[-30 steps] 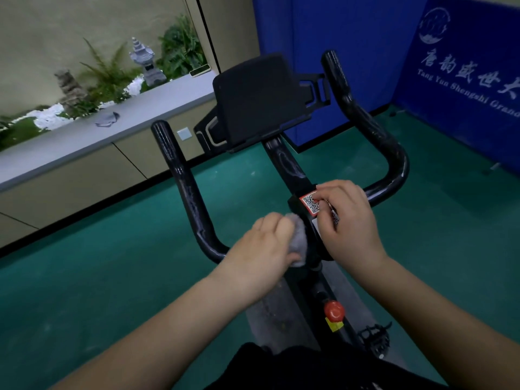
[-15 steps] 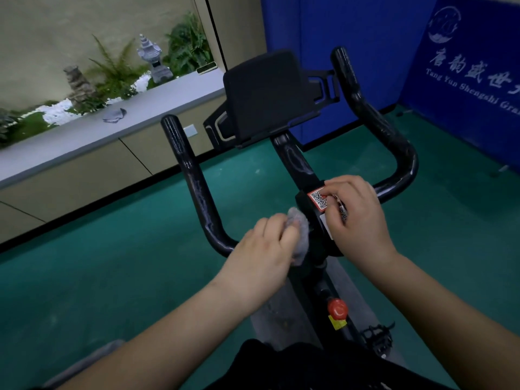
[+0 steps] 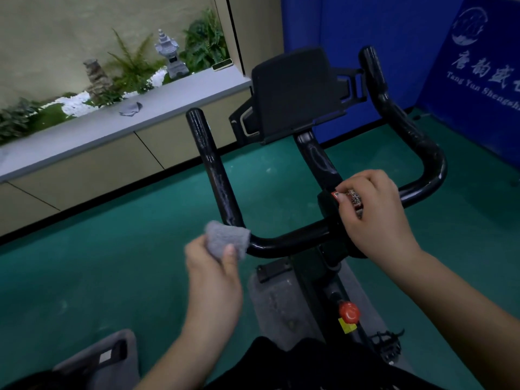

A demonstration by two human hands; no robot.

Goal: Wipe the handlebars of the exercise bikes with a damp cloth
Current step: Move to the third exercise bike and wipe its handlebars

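The black handlebar (image 3: 284,240) of an exercise bike curves up in two arms, the left arm (image 3: 211,170) and the right arm (image 3: 416,142). My left hand (image 3: 213,271) holds a small grey cloth (image 3: 228,239) wrapped around the bend at the base of the left arm. My right hand (image 3: 374,215) grips the centre clamp of the bar, partly covering a red QR-code sticker (image 3: 351,197). A black console holder (image 3: 295,91) stands above the stem.
A red knob (image 3: 349,311) sits on the bike frame below. A grey ledge (image 3: 92,128) with another grey cloth (image 3: 130,108) runs along the left wall, with plants behind. Blue panels (image 3: 464,66) stand at the back right. The floor (image 3: 98,263) is green.
My left hand has slid the cloth leftward along the bar, from beside the centre clamp to the bend of the left arm. My right hand stays on the clamp.
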